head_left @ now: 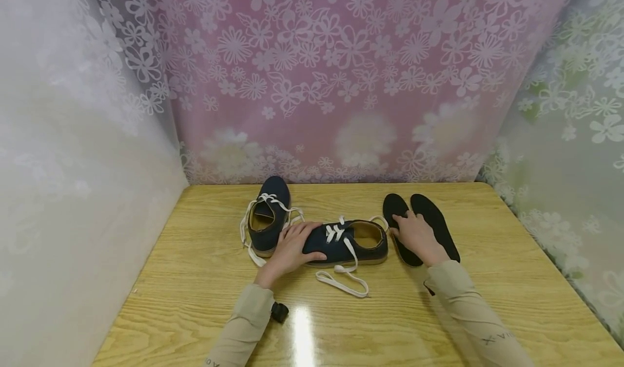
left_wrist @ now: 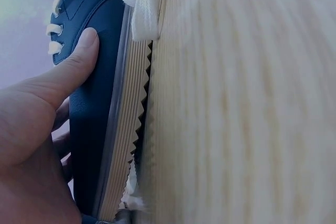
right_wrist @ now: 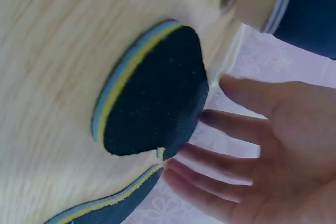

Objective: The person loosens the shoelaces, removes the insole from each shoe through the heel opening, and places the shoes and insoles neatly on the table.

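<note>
A navy lace-up shoe (head_left: 372,253) with white laces lies crosswise on the table, its toe pointing left. My left hand (head_left: 292,248) grips its toe end, the thumb (left_wrist: 86,51) pressed on the near side and the fingers behind it. To the right, two black insoles lie side by side. Over the left insole (head_left: 394,204) is my right hand (head_left: 416,236), with spread, relaxed fingers and fingertips right at its edge in the right wrist view. Blue and yellow layers show along that insole's rim (right_wrist: 113,98). The other insole (head_left: 434,218) is partly hidden behind the hand.
A second navy shoe (head_left: 265,240) stands behind my left hand, toe toward the curtain, its laces hanging loose. A loose white lace (head_left: 358,293) trails over the wooden table (head_left: 195,291) in front. Flowered pink curtain (head_left: 317,96) hangs along the table's back edge.
</note>
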`<state>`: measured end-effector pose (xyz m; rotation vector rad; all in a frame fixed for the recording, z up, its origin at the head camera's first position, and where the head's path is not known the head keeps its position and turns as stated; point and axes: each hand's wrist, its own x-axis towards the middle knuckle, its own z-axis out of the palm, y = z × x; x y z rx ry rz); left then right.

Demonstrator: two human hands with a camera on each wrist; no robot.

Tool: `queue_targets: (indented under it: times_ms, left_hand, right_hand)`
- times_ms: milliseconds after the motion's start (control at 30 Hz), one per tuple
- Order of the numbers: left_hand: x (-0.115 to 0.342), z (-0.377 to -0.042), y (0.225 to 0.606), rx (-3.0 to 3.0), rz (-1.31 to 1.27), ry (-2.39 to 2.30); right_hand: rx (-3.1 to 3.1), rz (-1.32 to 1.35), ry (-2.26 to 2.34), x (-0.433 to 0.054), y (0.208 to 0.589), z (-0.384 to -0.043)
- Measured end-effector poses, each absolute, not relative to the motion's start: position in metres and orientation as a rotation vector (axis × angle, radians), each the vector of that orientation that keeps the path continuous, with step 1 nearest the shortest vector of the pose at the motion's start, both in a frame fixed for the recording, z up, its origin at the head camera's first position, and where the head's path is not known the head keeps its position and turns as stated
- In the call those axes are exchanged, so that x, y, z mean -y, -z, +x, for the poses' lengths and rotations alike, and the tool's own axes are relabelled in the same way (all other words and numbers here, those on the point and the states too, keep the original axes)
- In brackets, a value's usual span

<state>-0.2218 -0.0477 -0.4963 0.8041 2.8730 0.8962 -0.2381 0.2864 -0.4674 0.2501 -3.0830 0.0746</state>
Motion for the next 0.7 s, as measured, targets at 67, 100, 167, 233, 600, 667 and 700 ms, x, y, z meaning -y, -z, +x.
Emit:
queue_targets:
  times_ms: [67, 100, 167, 233, 600, 667, 700]
  left_hand:
    - [0.048, -0.222, 0.496, -2.873, 0.806, -0.897]
    - [0.048, -0.221, 0.496, -2.873, 0.805, -0.900]
    - [0.048, -0.221, 0.496, -2.874, 0.802, -0.896]
    - [0.049, -0.220, 0.495, -2.877, 0.801, -0.887]
    - [0.037, -0.203, 0.460, -3.011, 0.843, -0.763]
    - [0.032, -0.195, 0.448, -3.019, 0.889, -0.797]
    - [0.030, -0.191, 0.443, -3.004, 0.923, -0.809]
  right_hand:
    - [2.997, 0.281, -0.127, -0.285, 0.465, -0.238]
    - [2.953, 0.310, -0.176, -0.284, 0.463, -0.238]
    - [2.882, 0.391, -0.295, -0.279, 0.459, -0.239]
    - [2.846, 0.479, -0.451, -0.273, 0.454, -0.239]
    - [2.847, 0.764, -1.067, -0.249, 0.450, -0.248]
    - [2.854, 0.813, -1.151, -0.248, 0.452, -0.252]
    - [2.857, 0.836, -1.202, -0.247, 0.454, -0.254]
